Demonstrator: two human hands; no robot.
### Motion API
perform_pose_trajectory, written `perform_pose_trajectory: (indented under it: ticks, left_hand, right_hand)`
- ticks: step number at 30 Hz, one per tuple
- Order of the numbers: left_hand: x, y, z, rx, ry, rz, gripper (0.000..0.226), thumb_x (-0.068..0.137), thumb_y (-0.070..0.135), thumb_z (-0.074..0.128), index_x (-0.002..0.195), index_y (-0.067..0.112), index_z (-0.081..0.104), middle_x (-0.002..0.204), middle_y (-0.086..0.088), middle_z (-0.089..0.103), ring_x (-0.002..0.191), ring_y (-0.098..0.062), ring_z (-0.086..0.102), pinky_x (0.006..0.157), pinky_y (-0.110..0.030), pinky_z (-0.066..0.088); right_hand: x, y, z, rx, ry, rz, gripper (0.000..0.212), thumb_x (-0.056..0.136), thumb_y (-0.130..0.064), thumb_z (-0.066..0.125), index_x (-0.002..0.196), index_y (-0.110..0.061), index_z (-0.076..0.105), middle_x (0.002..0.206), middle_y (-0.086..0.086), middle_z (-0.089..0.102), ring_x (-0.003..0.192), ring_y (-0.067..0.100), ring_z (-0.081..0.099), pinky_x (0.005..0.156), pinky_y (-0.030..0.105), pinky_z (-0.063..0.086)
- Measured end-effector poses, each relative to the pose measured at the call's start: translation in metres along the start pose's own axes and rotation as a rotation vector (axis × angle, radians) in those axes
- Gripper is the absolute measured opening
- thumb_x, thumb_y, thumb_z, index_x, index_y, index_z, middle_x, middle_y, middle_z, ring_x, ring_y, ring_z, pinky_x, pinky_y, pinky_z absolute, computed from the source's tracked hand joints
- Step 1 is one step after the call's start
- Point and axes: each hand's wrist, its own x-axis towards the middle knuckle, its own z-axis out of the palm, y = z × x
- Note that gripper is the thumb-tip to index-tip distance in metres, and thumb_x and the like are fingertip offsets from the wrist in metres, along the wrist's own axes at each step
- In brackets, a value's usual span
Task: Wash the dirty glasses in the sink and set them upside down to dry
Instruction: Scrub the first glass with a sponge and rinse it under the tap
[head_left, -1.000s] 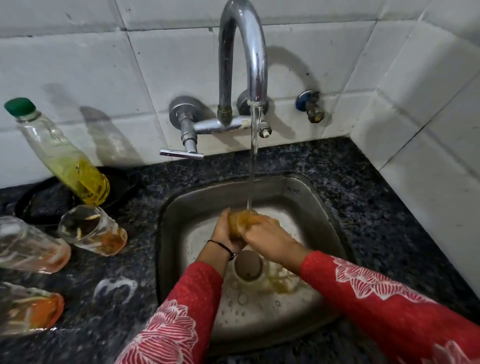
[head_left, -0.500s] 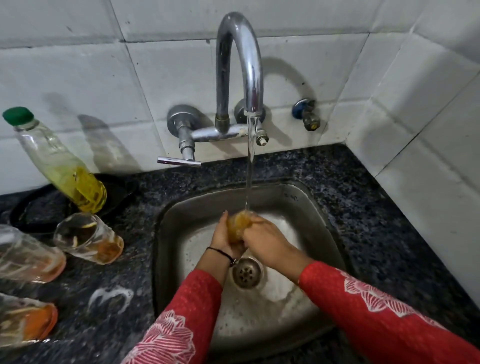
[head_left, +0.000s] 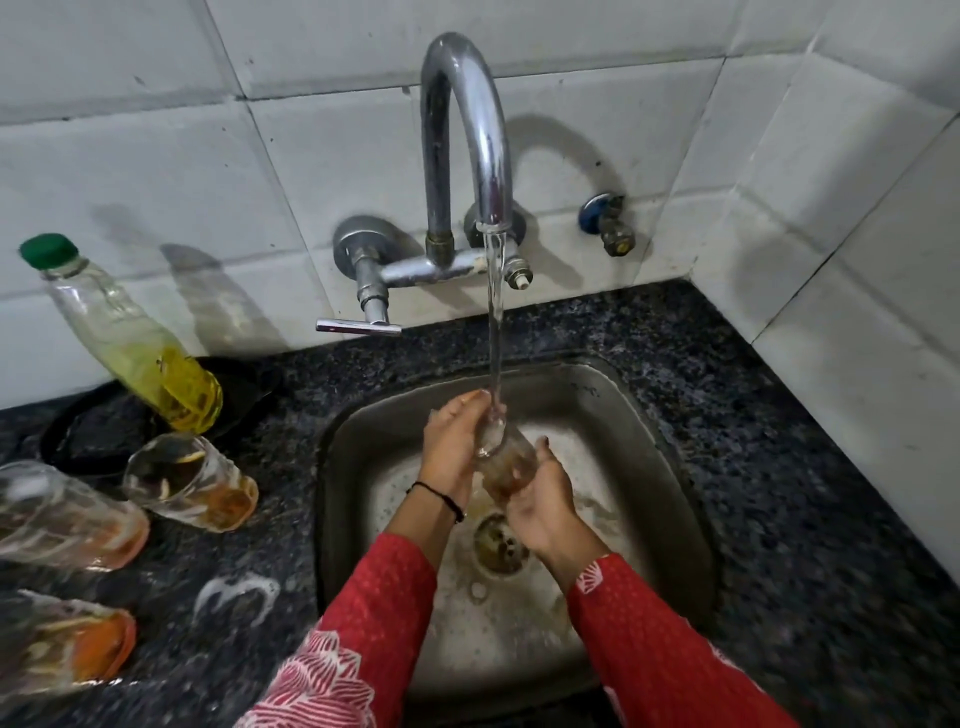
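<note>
A clear glass (head_left: 506, 460) with brownish residue is held over the steel sink (head_left: 670, 467), under the water stream from the chrome tap (head_left: 467, 130). My right hand (head_left: 543, 506) cups the glass from below. My left hand (head_left: 452, 441) presses against its left side near the rim. Three dirty glasses with orange dregs stand on the dark counter to the left: one near the sink (head_left: 192, 480), one further left (head_left: 67, 517), one at the front left (head_left: 62, 642).
A bottle (head_left: 130, 338) of yellow liquid with a green cap stands on a black tray (head_left: 78, 436) at the back left. The tap lever (head_left: 358, 326) sticks out leftward. White tiled walls close in behind and on the right. A foam smear (head_left: 234, 592) lies on the granite counter.
The glass has turned from being covered by both hands to tilted under the stream, with my right hand now beneath it. The yellowish contents have rinsed out into the sink.
</note>
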Motion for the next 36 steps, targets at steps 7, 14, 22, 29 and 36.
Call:
perform_pose_trajectory:
  ticks: [7, 14, 22, 29, 36]
  left_hand:
    - [-0.01, -0.015, -0.032, -0.277, -0.163, -0.29, 0.066, 0.086, 0.034, 0.05, 0.143, 0.005, 0.038, 0.149, -0.023, 0.038, 0.096, -0.027, 0.062, 0.065, -0.035, 0.061]
    - [-0.01, -0.02, -0.052, 0.135, -0.289, -0.098, 0.069, 0.076, 0.015, 0.068, 0.139, 0.02, 0.041, 0.121, -0.017, 0.059, 0.078, -0.025, 0.066, 0.06, -0.03, 0.058]
    - [-0.016, -0.008, -0.041, -0.182, -0.451, -0.225, 0.042, 0.083, 0.034, 0.063, 0.123, 0.02, 0.059, 0.115, -0.017, 0.066, 0.083, -0.031, 0.07, 0.062, -0.044, 0.06]
    - [-0.014, -0.026, -0.024, 0.54, -0.113, 0.18, 0.075, 0.081, 0.014, 0.073, 0.138, 0.028, 0.026, 0.105, 0.014, 0.059, 0.089, 0.0, 0.061, 0.08, -0.018, 0.054]
    - [-0.022, -0.019, -0.028, -0.224, -0.404, -0.198, 0.047, 0.082, 0.03, 0.071, 0.125, 0.019, 0.057, 0.121, -0.015, 0.065, 0.093, -0.029, 0.067, 0.075, -0.051, 0.058]
  right_hand:
    - [-0.005, -0.037, 0.011, -0.222, -0.211, -0.167, 0.022, 0.094, -0.02, 0.056, 0.074, -0.011, 0.061, 0.063, 0.001, 0.059, 0.06, 0.012, 0.054, 0.064, 0.025, 0.046]
    - [-0.032, -0.06, 0.047, -1.014, -0.258, -0.423, 0.022, 0.09, -0.013, 0.063, 0.07, -0.004, 0.064, 0.06, 0.006, 0.058, 0.048, 0.009, 0.055, 0.05, 0.015, 0.044]
    - [-0.031, -0.061, 0.05, -0.737, -0.33, -0.399, 0.031, 0.087, -0.021, 0.065, 0.058, -0.012, 0.06, 0.052, -0.001, 0.052, 0.046, 0.011, 0.048, 0.048, 0.023, 0.039]
    - [-0.03, -0.056, 0.056, -1.218, -0.25, -0.543, 0.029, 0.085, -0.022, 0.07, 0.06, -0.01, 0.063, 0.052, 0.0, 0.06, 0.046, 0.009, 0.055, 0.055, 0.021, 0.045]
    - [-0.034, -0.054, 0.051, -0.862, -0.262, -0.378, 0.035, 0.083, -0.03, 0.071, 0.076, 0.004, 0.066, 0.069, 0.013, 0.061, 0.062, 0.022, 0.057, 0.06, 0.03, 0.048]
